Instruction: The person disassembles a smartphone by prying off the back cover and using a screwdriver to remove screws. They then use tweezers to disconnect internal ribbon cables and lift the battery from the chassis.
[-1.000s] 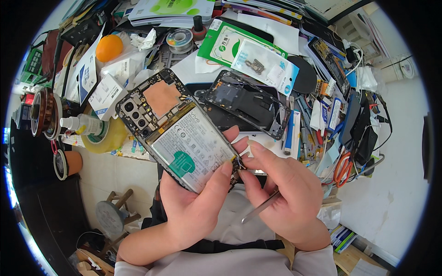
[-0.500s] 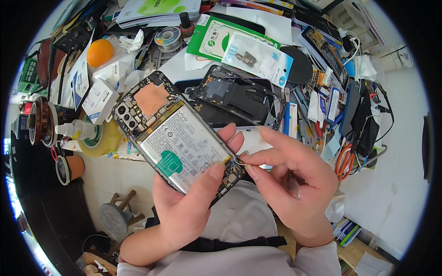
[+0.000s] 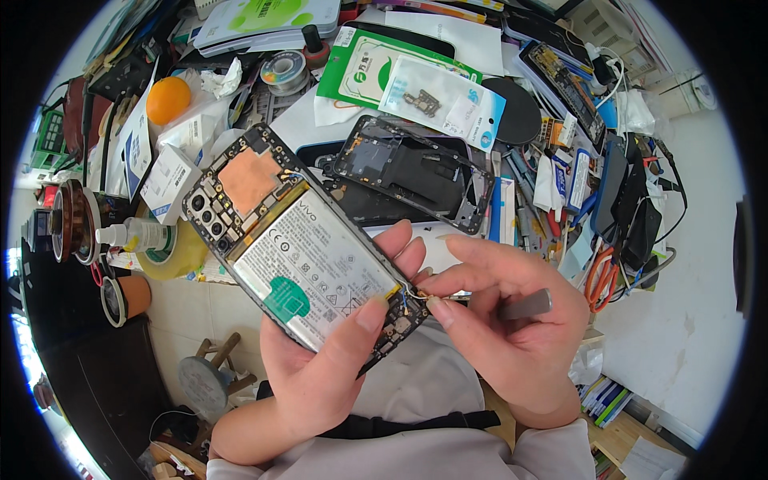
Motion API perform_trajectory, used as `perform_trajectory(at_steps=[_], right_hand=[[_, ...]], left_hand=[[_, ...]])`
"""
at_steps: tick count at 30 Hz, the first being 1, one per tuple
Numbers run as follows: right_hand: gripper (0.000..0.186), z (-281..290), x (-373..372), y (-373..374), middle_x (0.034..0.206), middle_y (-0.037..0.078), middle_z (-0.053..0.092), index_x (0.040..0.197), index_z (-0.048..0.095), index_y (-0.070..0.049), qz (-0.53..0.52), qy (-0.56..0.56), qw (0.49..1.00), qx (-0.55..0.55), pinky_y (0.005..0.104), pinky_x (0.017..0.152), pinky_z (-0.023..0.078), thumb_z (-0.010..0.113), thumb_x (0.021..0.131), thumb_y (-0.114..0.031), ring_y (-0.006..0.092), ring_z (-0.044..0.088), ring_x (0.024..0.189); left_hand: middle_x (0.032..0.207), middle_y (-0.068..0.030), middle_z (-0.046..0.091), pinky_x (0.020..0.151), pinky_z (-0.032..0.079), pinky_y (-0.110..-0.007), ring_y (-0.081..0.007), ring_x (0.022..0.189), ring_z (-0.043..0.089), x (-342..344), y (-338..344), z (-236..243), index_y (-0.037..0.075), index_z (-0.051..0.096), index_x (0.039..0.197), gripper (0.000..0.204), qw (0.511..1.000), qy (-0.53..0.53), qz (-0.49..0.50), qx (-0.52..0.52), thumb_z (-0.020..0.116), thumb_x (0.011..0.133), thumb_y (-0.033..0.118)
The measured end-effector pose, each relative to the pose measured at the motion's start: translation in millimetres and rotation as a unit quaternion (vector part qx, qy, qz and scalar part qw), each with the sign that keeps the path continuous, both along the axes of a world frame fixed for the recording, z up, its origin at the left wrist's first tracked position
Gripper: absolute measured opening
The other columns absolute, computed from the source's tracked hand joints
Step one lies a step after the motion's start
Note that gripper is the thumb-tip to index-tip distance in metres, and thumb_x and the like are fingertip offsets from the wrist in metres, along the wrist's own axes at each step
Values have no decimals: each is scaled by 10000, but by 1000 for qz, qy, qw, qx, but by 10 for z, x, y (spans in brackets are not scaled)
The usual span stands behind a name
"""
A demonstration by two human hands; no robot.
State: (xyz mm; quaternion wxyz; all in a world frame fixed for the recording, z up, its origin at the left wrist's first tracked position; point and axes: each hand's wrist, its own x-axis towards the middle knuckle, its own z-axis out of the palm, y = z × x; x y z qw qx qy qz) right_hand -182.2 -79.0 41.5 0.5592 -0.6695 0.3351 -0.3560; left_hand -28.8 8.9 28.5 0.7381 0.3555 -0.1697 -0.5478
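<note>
My left hand [image 3: 316, 376] grips an opened smartphone [image 3: 206, 210] from below, its thumb on the lower edge beside the silver battery [image 3: 308, 260]. The phone lies tilted, camera end at the upper left, with a copper-coloured patch [image 3: 250, 181] near the lenses. At its lower right end, thumb and forefinger of my right hand [image 3: 520, 336] pinch a thin, pale cable [image 3: 415, 293]. A flat metal tool [image 3: 526, 305] is tucked among the right hand's curled fingers; its far end is hidden. Behind the phone lies a removed dark phone frame [image 3: 416, 172].
A clear packet [image 3: 440, 102] with a small part lies over a green packet [image 3: 352, 60]. Solder wire [image 3: 285, 72], an orange [image 3: 168, 101] and a spray bottle [image 3: 136, 234] stand to the left. Orange-handled scissors [image 3: 602, 280] and piled tools are on the right.
The phone has shifted slightly to the left in my left hand. My right hand still pinches near its lower end, and the metal tool has turned to show more of its flat side.
</note>
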Motion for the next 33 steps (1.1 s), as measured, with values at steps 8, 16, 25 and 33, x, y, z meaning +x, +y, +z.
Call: perform_trajectory(at_steps=[8,16,25,33], right_hand=[[448,-3,-55,2,955,70,772,1260,685,-20,9,-9,1000,17,172,453,275,749,831,92,-36,364,514],[441,26,-85,27,987,66,771,1251,690,-5,13,-26,999,13,169,451,256,745,822,86,-32,331,510],[450,47,-102,15,1005,57,760,1255,691,-17,28,-20,999,-7,170,453,253,750,822,90,-32,333,519],[450,81,-108,5,1025,67,751,1248,691,-11,40,-11,999,-4,175,454,260,759,814,88,-24,350,525]], left_hand=[[1499,-341,451,1144,424,-533,-436,1361,526,9,6,9,-19,275,1536,610,1000,5,-11,-14,551,993,4],[1510,-348,435,1143,428,-552,-429,1356,533,27,-1,44,-3,240,1563,659,999,14,-27,-25,551,982,8],[1439,-264,554,1093,504,-438,-311,1252,643,-27,-19,158,69,135,1623,879,996,-3,-10,89,621,894,123],[1438,-262,555,1092,504,-446,-310,1250,643,-28,-15,162,74,133,1624,885,996,0,-8,88,631,895,133]])
